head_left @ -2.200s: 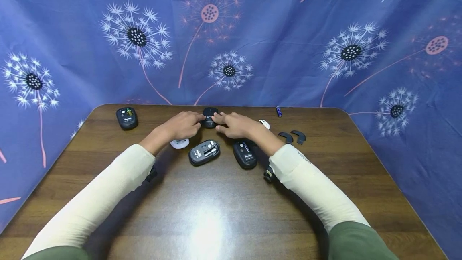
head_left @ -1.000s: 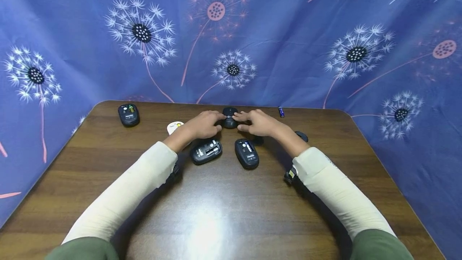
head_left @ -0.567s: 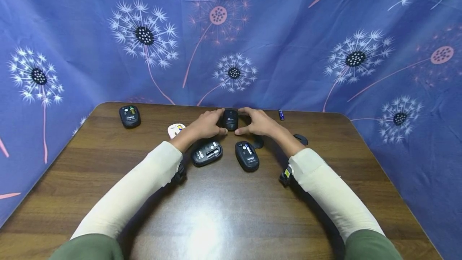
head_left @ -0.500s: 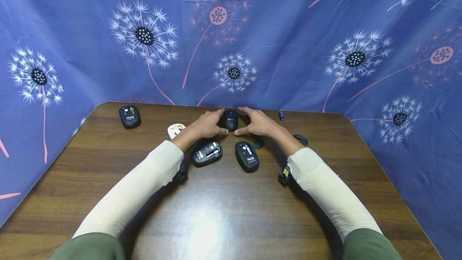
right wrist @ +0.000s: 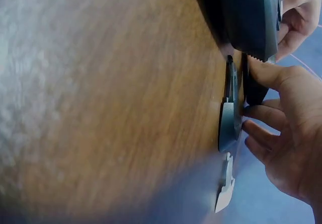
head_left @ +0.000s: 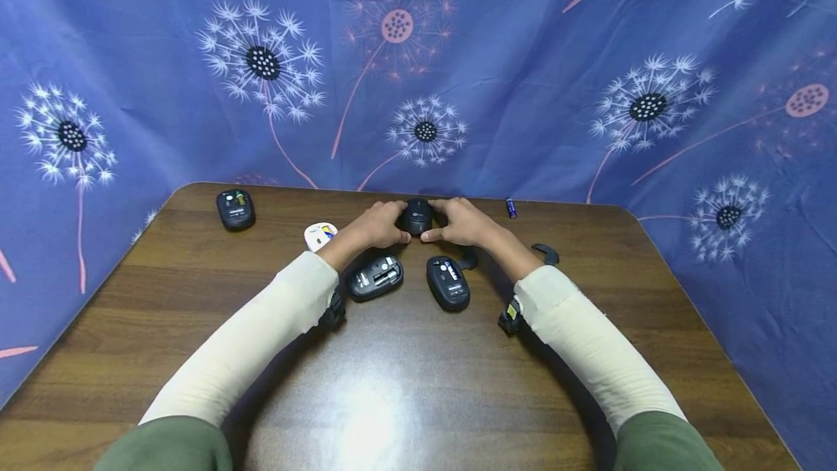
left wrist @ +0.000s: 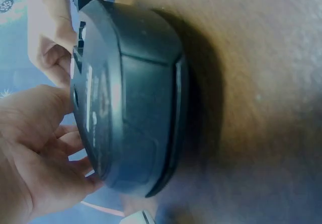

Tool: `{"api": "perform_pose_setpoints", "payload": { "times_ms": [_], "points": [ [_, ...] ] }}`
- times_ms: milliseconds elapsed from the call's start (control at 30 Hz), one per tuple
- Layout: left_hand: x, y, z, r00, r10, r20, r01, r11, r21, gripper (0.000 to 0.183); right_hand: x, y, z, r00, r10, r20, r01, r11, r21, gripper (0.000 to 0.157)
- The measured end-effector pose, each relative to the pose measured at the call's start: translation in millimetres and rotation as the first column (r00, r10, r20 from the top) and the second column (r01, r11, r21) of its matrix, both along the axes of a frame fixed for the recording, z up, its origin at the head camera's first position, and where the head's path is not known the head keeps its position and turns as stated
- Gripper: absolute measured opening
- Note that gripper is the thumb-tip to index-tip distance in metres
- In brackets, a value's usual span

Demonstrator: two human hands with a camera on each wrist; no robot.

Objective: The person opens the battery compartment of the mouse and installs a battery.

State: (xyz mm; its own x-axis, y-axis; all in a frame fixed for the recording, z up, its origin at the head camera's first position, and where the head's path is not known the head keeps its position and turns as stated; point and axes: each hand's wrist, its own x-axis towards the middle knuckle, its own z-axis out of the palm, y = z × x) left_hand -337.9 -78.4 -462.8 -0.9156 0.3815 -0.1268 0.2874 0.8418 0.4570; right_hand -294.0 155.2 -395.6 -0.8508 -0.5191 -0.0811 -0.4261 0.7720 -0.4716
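Note:
At the back edge of the table stands a black computer mouse [head_left: 417, 218], top side up. My left hand [head_left: 378, 225] holds its left side, thumb towards the front. From the right, my right hand [head_left: 463, 224] holds the same mouse with fingers and thumb at its side. Nearer to me lie two black mice upside down: one beside the left hand with a bare battery slot [head_left: 375, 277], one near the right hand with a battery fitted [head_left: 447, 283]. The first looms large as a mouse [left wrist: 141, 98] in the left wrist view, hiding the fingertips.
An upturned black mouse [head_left: 235, 210] lies at the back left, and a white mouse [head_left: 320, 236] sits behind the left wrist. Dark curved covers [head_left: 546, 254] lie around the right forearm. A blue battery [head_left: 511, 208] is near the back edge. The right wrist view shows a white cover [right wrist: 225, 186].
Both hands have shifted the upright mouse to the right along the back edge. Their fingers, earlier over its top, are now at its sides. The other mice have stayed in place.

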Motion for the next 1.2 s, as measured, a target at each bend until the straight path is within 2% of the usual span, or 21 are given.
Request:
{"api": "perform_pose_setpoints", "payload": {
  "times_ms": [133,233,267,367,467,500,600,667,733,833,900,967,1033,1133,1200],
  "points": [
    [4.9,-4,4.1,0.999,0.001,-0.04,0.0,0.999,0.049,0.077,3.4,1,2.6,1.0,0.008,-0.007,-0.008,1.0,-0.021,0.083],
    [8.5,-6,8.6,0.998,0.031,-0.049,-0.025,0.992,0.121,0.066,6.0,4,5.1,1.0,0.012,-0.025,-0.013,0.999,-0.042,0.076],
    [16.5,-7,16.6,0.998,0.043,-0.041,-0.036,0.988,0.148,0.063,6.9,4,5.7,0.999,0.009,-0.032,-0.011,0.999,-0.047,0.073],
    [22.6,-9,22.4,0.997,0.079,-0.02,-0.073,0.972,0.222,0.056,8.7,4,6.3,0.999,0.001,-0.044,-0.003,0.998,-0.06,0.065],
    [35.4,-9,34.2,0.996,0.093,-0.003,-0.088,0.953,0.291,0.057,10.2,2,5.9,0.998,-0.011,-0.06,0.006,0.997,-0.078,0.056],
    [32.5,-8,30.3,0.995,0.102,-0.016,-0.092,0.947,0.309,0.057,10.8,2,6.0,0.998,-0.019,-0.065,0.013,0.996,-0.088,0.055],
    [51.0,-6,47.4,0.996,0.093,-0.006,-0.084,0.92,0.382,0.057,11.1,0,4.6,0.995,-0.049,-0.087,0.039,0.993,-0.112,0.058],
    [59.1,-4,53.2,0.996,0.091,-0.012,-0.077,0.906,0.416,0.055,11.8,-1,4.5,0.994,-0.075,-0.084,0.063,0.989,-0.135,0.06],
    [58.4,-3,50.2,0.995,0.091,-0.028,-0.07,0.897,0.437,0.054,12.7,-3,5.2,0.992,-0.097,-0.076,0.084,0.984,-0.157,0.063],
    [44.0,-5,29.1,0.99,0.11,-0.09,-0.058,0.89,0.451,0.052,14.9,-5,8.5,0.991,-0.117,-0.068,0.103,0.977,-0.188,0.066],
    [38.4,-5,20.1,0.985,0.125,-0.123,-0.053,0.881,0.47,0.049,15.7,-6,10.1,0.99,-0.122,-0.064,0.107,0.972,-0.209,0.069],
    [45.0,-5,24.8,0.986,0.129,-0.109,-0.056,0.856,0.514,0.047,16.8,-7,11.6,0.991,-0.126,-0.053,0.111,0.967,-0.23,0.071],
    [59.1,-2,38.9,0.988,0.135,-0.07,-0.073,0.824,0.561,0.044,17.7,-7,12.1,0.991,-0.13,-0.034,0.117,0.961,-0.252,0.074],
    [82.0,2,59.8,0.991,0.131,0.007,-0.105,0.758,0.644,0.042,18.9,-7,11.9,0.991,-0.133,-0.002,0.127,0.95,-0.287,0.078],
    [88.8,4,65.5,0.991,0.127,0.041,-0.119,0.711,0.693,0.043,18.5,-8,10.9,0.992,-0.128,0.016,0.127,0.942,-0.31,0.079]
  ]
}}
